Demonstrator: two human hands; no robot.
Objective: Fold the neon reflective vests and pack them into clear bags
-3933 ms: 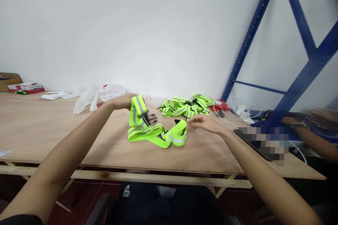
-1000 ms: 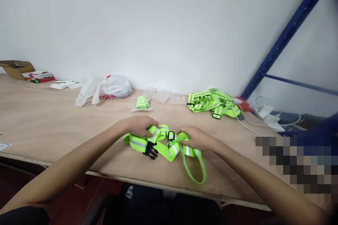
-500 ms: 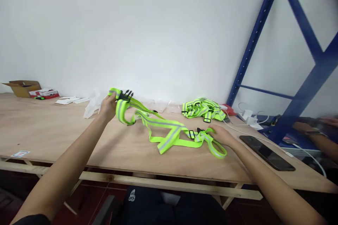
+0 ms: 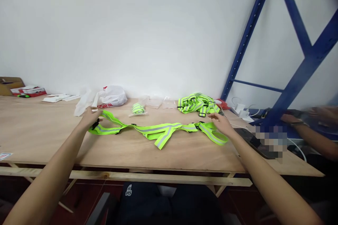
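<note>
A neon-yellow reflective strap harness (image 4: 163, 129) with a grey stripe and black buckles lies stretched across the table, a short tail hanging toward me from its middle. At its left end my left hand (image 4: 90, 117) is closed on the strap beside a black buckle, which the hand partly covers. My right hand (image 4: 221, 123) hovers at the other end, just over the looped strap, its fingers stretched out and apart. Behind it sits a heap of similar reflective straps (image 4: 196, 103).
A rolled strap in a clear bag (image 4: 138, 109) and a white plastic bag (image 4: 113, 96) stand near the wall. At right are a dark phone (image 4: 253, 144), chargers (image 4: 241, 110) and a blue rack post (image 4: 245, 38). Another person's arm (image 4: 314, 137) shows beyond the rack.
The harness has come down from the air and now lies straighter on the table. My left hand moved left and lower with its end; my right hand loosened from the strap.
</note>
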